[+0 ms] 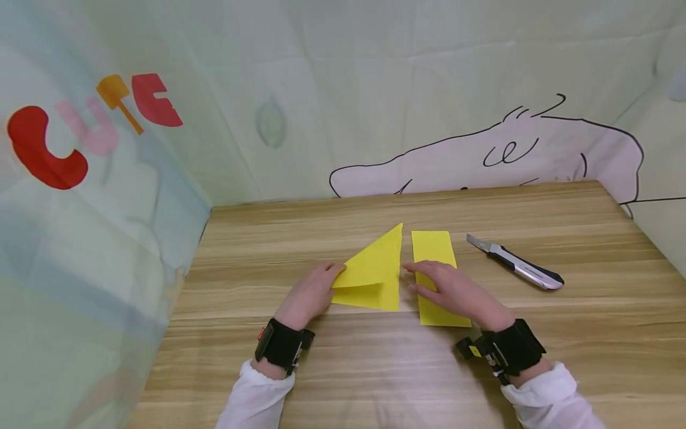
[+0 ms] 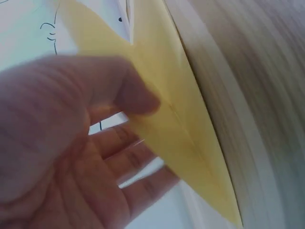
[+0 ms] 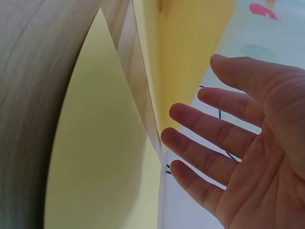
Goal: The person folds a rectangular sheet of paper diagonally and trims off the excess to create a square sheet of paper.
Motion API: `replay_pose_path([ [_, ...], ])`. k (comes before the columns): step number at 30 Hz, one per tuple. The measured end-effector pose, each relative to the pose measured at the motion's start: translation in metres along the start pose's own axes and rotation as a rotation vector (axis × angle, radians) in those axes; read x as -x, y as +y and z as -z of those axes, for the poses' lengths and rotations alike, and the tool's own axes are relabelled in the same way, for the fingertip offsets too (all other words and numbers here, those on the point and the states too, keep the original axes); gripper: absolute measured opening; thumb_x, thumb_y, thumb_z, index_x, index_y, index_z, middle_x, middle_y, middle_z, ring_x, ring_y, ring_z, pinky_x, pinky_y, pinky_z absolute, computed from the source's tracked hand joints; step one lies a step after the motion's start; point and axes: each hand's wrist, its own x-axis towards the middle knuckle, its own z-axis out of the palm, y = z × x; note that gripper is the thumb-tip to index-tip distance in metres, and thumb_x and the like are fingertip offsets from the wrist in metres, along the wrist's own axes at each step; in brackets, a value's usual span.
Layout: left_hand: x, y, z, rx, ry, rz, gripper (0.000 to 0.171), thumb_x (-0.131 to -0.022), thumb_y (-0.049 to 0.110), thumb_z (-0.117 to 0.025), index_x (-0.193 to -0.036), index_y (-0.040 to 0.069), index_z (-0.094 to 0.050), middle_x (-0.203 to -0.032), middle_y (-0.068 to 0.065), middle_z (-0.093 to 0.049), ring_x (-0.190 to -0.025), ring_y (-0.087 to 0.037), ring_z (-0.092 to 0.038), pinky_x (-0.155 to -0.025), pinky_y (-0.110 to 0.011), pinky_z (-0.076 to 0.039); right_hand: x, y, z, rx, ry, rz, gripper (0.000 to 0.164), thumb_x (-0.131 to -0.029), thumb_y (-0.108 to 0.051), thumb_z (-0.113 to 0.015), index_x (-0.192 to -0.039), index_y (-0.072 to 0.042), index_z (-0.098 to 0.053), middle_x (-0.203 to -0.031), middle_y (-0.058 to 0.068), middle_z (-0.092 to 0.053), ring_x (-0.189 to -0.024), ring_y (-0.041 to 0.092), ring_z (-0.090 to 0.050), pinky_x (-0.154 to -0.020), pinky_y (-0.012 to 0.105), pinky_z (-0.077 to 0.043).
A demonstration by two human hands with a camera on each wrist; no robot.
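A yellow sheet of paper (image 1: 377,259), folded on a slant, stands partly raised off the table; its upper flap comes to a point at the far end. At its left corner my left hand (image 1: 309,293) pinches it, and the left wrist view has the thumb (image 2: 138,98) on top of the paper with the other fingers beneath. A separate rectangular strip of yellow paper (image 1: 442,313) lies flat just to the right. Over this strip hovers my right hand (image 1: 455,292), its fingers spread and holding nothing, with the fingertips close to the folded sheet's right edge.
A utility knife (image 1: 522,267) with its blade out lies to the right of the strip, blade toward the far left. The wood-grain table (image 1: 257,238) meets a printed cloth backdrop (image 1: 364,107) at the back and left.
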Motion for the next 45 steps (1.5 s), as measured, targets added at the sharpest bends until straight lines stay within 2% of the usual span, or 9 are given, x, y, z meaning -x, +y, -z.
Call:
replay_pose_path([
  [9, -0.001, -0.001, -0.001, -0.001, 0.056, 0.03, 0.039, -0.103, -0.002, -0.045, -0.14, 0.004, -0.054, -0.138, -0.016, -0.059, -0.126, -0.03, -0.058, -0.108, -0.042, -0.049, -0.002, -0.001, 0.0, -0.028, -0.03, -0.015, 0.052, -0.099, -0.023, -0.063, -0.145, -0.005, -0.049, -0.127, 0.013, -0.069, -0.119, 0.03, -0.064, -0.102, 0.051, -0.052],
  [14, -0.002, 0.0, 0.003, 0.08, 0.128, 0.081, 0.042, -0.103, 0.0, -0.047, -0.143, 0.01, -0.053, -0.136, -0.014, -0.061, -0.123, -0.029, -0.06, -0.106, -0.044, -0.051, -0.002, -0.002, -0.001, -0.057, 0.003, -0.004, 0.056, -0.099, -0.022, -0.063, -0.148, -0.005, -0.045, -0.124, 0.012, -0.07, -0.117, 0.029, -0.065, -0.099, 0.05, -0.053],
  [18, -0.003, 0.001, 0.006, 0.098, 0.267, 0.068, 0.049, -0.096, -0.004, -0.059, -0.141, 0.014, -0.056, -0.129, -0.012, -0.065, -0.116, -0.028, -0.063, -0.097, -0.043, -0.055, -0.002, -0.003, -0.002, -0.167, 0.039, -0.015, 0.07, -0.099, -0.021, -0.063, -0.157, -0.007, -0.026, -0.13, 0.013, -0.067, -0.117, 0.03, -0.066, -0.098, 0.05, -0.054],
  [23, -0.004, 0.004, 0.011, -0.005, 0.492, 0.004, 0.055, -0.086, -0.002, -0.074, -0.136, 0.018, -0.062, -0.116, -0.008, -0.073, -0.101, -0.025, -0.07, -0.073, -0.036, -0.061, -0.001, -0.006, -0.001, -0.364, 0.079, -0.013, 0.088, -0.1, -0.02, -0.061, -0.162, -0.02, 0.003, -0.138, 0.015, -0.062, -0.118, 0.031, -0.067, -0.097, 0.048, -0.055],
  [27, -0.003, 0.006, 0.015, -0.077, 0.628, -0.045, 0.057, -0.081, -0.001, -0.08, -0.132, 0.019, -0.065, -0.108, -0.005, -0.077, -0.09, -0.023, -0.073, -0.054, -0.028, -0.055, 0.001, -0.009, 0.001, -0.469, 0.103, -0.001, 0.086, -0.103, -0.022, -0.056, -0.161, -0.026, 0.007, -0.138, 0.017, -0.061, -0.118, 0.032, -0.067, -0.1, 0.047, -0.053],
  [31, -0.002, 0.007, 0.018, -0.106, 0.72, -0.084, 0.058, -0.078, -0.009, -0.078, -0.128, 0.019, -0.068, -0.101, -0.004, -0.078, -0.085, -0.021, -0.074, -0.047, -0.023, -0.047, 0.002, -0.015, 0.004, -0.604, 0.111, -0.011, 0.08, -0.106, -0.025, -0.049, -0.161, -0.019, 0.009, -0.137, 0.019, -0.059, -0.118, 0.035, -0.065, -0.1, 0.041, -0.054],
  [37, -0.001, 0.009, 0.02, -0.14, 0.829, -0.151, 0.045, -0.082, -0.006, -0.077, -0.12, 0.018, -0.074, -0.097, -0.002, -0.079, -0.087, -0.019, -0.074, -0.057, -0.028, -0.058, 0.001, -0.024, 0.006, -0.87, 0.135, -0.052, 0.069, -0.109, -0.032, -0.036, -0.161, -0.016, 0.007, -0.125, 0.012, -0.063, -0.109, 0.013, -0.07, -0.098, 0.029, -0.055],
  [41, -0.002, 0.01, 0.02, -0.2, 0.892, -0.221, 0.033, -0.084, 0.004, -0.079, -0.113, 0.018, -0.077, -0.099, 0.0, -0.079, -0.09, -0.017, -0.073, -0.07, -0.028, -0.061, 0.002, -0.026, 0.005, -1.02, 0.155, -0.093, 0.073, -0.108, -0.029, -0.041, -0.161, -0.018, 0.008, -0.122, -0.001, -0.06, -0.105, 0.003, -0.066, -0.095, 0.022, -0.055],
  [45, -0.005, 0.011, 0.019, -0.218, 0.919, -0.301, 0.031, -0.083, 0.005, -0.079, -0.112, 0.017, -0.077, -0.104, 0.001, -0.079, -0.095, -0.017, -0.072, -0.081, -0.028, -0.06, 0.0, -0.025, 0.006, -1.087, 0.188, -0.122, 0.07, -0.107, -0.023, -0.046, -0.16, -0.019, -0.001, -0.114, -0.002, -0.06, -0.098, 0.004, -0.062, -0.089, 0.018, -0.055],
])
